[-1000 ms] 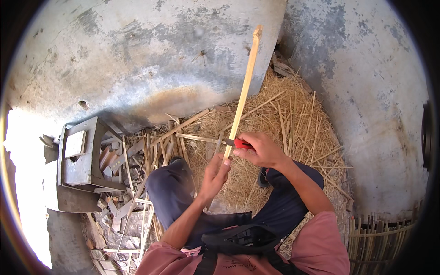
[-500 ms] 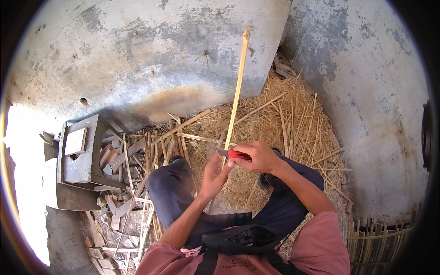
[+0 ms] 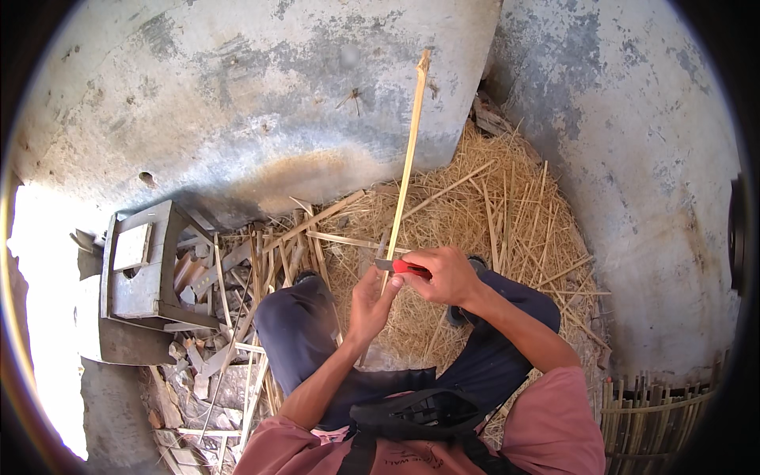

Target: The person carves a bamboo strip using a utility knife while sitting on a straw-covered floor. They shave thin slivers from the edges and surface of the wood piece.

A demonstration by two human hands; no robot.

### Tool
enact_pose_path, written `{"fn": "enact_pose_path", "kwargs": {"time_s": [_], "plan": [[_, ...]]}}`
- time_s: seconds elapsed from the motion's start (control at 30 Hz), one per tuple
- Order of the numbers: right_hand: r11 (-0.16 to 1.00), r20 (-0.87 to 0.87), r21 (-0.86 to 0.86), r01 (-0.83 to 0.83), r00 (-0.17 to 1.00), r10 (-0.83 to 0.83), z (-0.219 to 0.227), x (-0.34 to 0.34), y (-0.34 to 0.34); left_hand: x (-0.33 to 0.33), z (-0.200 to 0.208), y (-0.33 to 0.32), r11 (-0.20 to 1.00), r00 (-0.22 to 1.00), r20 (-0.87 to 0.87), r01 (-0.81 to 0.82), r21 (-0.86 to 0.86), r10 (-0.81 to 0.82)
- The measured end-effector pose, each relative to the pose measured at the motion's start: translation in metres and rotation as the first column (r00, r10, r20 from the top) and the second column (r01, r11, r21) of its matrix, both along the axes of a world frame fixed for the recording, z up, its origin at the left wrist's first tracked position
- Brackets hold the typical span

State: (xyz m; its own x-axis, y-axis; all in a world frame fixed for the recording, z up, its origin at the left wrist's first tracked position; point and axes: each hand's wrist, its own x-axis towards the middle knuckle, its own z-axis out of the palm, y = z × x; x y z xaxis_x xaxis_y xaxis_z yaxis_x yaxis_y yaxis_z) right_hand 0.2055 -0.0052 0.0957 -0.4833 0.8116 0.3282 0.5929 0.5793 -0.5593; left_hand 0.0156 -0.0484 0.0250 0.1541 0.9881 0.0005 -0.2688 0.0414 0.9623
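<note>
Across one strip (image 3: 408, 158) — one knife (image 3: 405, 267)

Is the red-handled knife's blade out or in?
Out: the grey blade projects left from the red handle in the right hand, crossing the bamboo strip.

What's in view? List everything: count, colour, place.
long strip: one, pale yellow, centre
knife: one, red and grey, across the strip
shavings: one heap, tan, centre
loose strips: many, tan, centre and left
wooden frame: one, grey, left
rubble: many pieces, mixed, lower left
slatted panel: one, brown, lower right
dark object: one, black, right edge, unclear
wall faces: two, patchy grey, upper
bag: one, black, bottom centre
trousers: one pair, dark blue, lower centre
shirt: one, pink, bottom
left hand: one, bare, holding the strip
right hand: one, bare, gripping the knife
</note>
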Motion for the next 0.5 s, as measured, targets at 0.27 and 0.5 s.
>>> {"fn": "enact_pose_path", "kwargs": {"time_s": [0.27,0.5], "plan": [[0.999,-0.007,-0.010,0.047,0.999,-0.047,0.0062,-0.0005,-0.0011,0.0073,0.0029,0.0017,0.999,0.999,-0.035,-0.037,-0.012,0.037],[0.998,-0.001,0.008,0.056,0.998,-0.056,0.0115,-0.0009,0.0003,0.0040,-0.0009,0.0039,0.999,0.995,-0.093,-0.037,0.006,0.037]]}}
